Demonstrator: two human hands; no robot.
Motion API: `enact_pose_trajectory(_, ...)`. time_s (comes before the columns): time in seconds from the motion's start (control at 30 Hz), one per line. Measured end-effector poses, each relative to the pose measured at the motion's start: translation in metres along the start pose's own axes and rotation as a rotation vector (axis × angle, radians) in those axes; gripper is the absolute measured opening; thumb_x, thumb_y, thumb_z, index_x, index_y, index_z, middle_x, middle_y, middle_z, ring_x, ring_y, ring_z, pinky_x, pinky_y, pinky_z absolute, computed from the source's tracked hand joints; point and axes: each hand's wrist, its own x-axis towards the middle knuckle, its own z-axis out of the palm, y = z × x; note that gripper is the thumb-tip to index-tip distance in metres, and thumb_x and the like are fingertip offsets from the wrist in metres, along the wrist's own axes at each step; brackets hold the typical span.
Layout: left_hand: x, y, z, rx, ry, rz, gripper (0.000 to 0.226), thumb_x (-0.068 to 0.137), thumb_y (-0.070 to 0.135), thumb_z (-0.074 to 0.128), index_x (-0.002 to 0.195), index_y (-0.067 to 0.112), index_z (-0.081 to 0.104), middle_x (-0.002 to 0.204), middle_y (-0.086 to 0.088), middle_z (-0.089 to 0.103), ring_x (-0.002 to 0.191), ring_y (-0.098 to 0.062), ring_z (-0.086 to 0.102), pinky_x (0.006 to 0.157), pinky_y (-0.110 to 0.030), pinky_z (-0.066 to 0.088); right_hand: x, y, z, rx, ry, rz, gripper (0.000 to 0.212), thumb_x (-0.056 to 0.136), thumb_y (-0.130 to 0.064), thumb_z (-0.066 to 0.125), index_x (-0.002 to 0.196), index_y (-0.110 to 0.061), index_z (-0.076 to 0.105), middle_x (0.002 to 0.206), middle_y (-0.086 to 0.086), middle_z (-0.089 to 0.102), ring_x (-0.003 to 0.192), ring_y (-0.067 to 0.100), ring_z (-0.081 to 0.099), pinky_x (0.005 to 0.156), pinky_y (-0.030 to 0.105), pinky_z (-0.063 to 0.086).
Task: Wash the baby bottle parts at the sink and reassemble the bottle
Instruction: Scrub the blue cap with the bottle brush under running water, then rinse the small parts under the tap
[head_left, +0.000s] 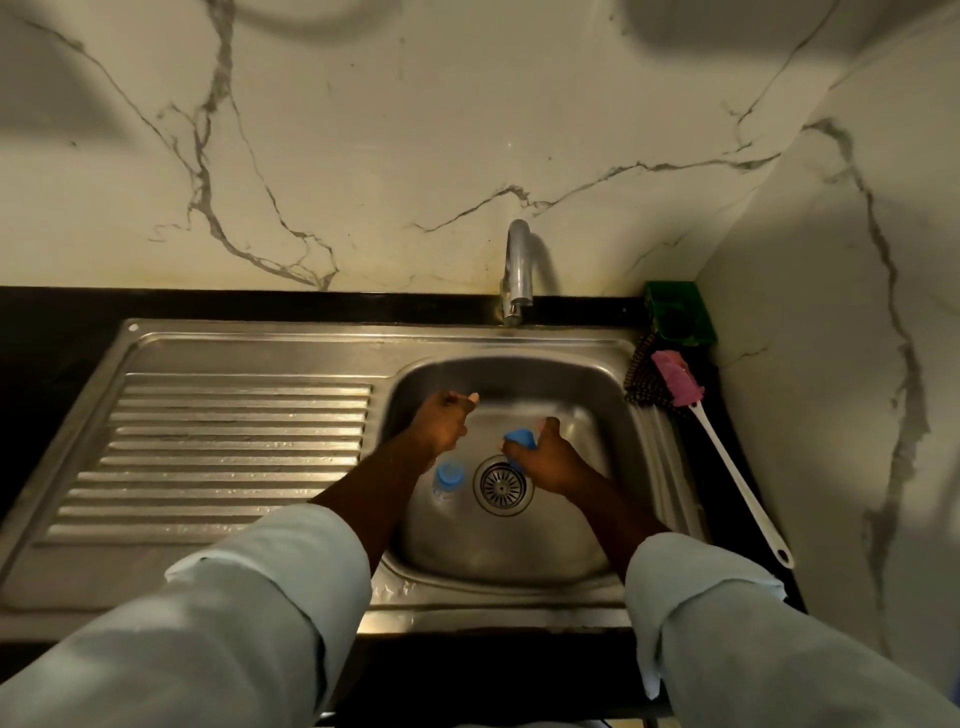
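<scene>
Both arms reach into sink (613, 395). Right hand (550, 457) curled round blue bottle part (521, 440). Left hand (441, 421) fisted; contents indiscernible.

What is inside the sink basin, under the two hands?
In the sink basin lie a clear bottle with a blue ring and the drain strainer. The right hand holds a blue part above the strainer, covering its edge. The left hand hides the floor beneath.

Steel sink (613, 364), bottle (448, 479) in basin, brush (722, 441) on counter (41, 332)
</scene>
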Motion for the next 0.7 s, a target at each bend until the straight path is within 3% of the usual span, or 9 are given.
enact_pose_trajectory(0.1,-0.005,-0.006,-0.017,-0.06,-0.028,-0.027,0.028,0.101,0.039,0.058,0.115,0.016,0.058,0.108,-0.001,0.061,0.1,-0.022,0.061,0.082,-0.037,0.047,0.002,-0.008,0.008,-0.054,0.047,-0.129,0.064,0.078,-0.054,0.08,0.121,-0.021,0.045,0.111,-0.001,0.063,0.093,0.015,0.065,0.074,0.028,0.049)
enact_pose_trajectory(0.17,-0.004,-0.009,-0.03,-0.078,-0.013,-0.008,0.022,0.101,0.039,0.059,0.108,0.018,0.058,0.103,-0.001,0.062,0.093,-0.021,0.06,0.078,-0.035,0.045,0.001,-0.018,0.014,0.022,0.098,-0.2,0.053,0.075,-0.055,0.083,0.108,-0.026,0.053,0.101,-0.006,0.065,0.086,0.009,0.063,0.07,0.024,0.047)
enact_pose_trajectory(0.33,-0.007,-0.012,-0.084,-0.196,0.093,0.044,0.022,0.101,0.024,0.06,0.081,0.022,0.051,0.077,-0.003,0.056,0.061,-0.014,0.051,0.04,-0.014,0.037,0.004,-0.066,0.043,0.107,0.075,-0.421,0.039,0.077,-0.046,0.085,0.105,-0.031,0.062,0.095,-0.011,0.067,0.082,0.003,0.063,0.069,0.016,0.045)
enact_pose_trajectory(0.43,-0.007,-0.019,-0.124,-0.24,0.179,0.081,0.022,0.1,0.017,0.061,0.079,0.02,0.054,0.08,-0.003,0.061,0.066,-0.016,0.057,0.043,-0.016,0.044,0.008,-0.096,0.07,0.153,0.056,-0.472,0.034,0.078,-0.039,0.086,0.104,-0.03,0.066,0.095,-0.01,0.07,0.084,0.0,0.064,0.071,0.011,0.047)
enact_pose_trajectory(0.6,-0.015,-0.047,-0.194,-0.31,0.328,0.084,0.02,0.099,0.02,0.062,0.081,0.018,0.057,0.083,-0.007,0.062,0.063,-0.017,0.059,0.045,-0.018,0.04,0.013,-0.143,0.132,0.148,0.019,-0.578,0.039,0.072,-0.021,0.091,0.101,-0.023,0.065,0.096,-0.006,0.07,0.085,0.009,0.066,0.078,0.016,0.051)
enact_pose_trajectory(0.7,-0.025,-0.07,-0.239,-0.371,0.405,0.054,0.019,0.099,0.015,0.061,0.081,0.016,0.059,0.076,-0.005,0.062,0.059,-0.016,0.057,0.041,-0.015,0.041,0.011,-0.172,0.175,0.077,-0.08,-0.601,0.039,0.071,-0.028,0.091,0.098,-0.026,0.064,0.091,-0.009,0.069,0.079,0.002,0.063,0.074,0.011,0.047)
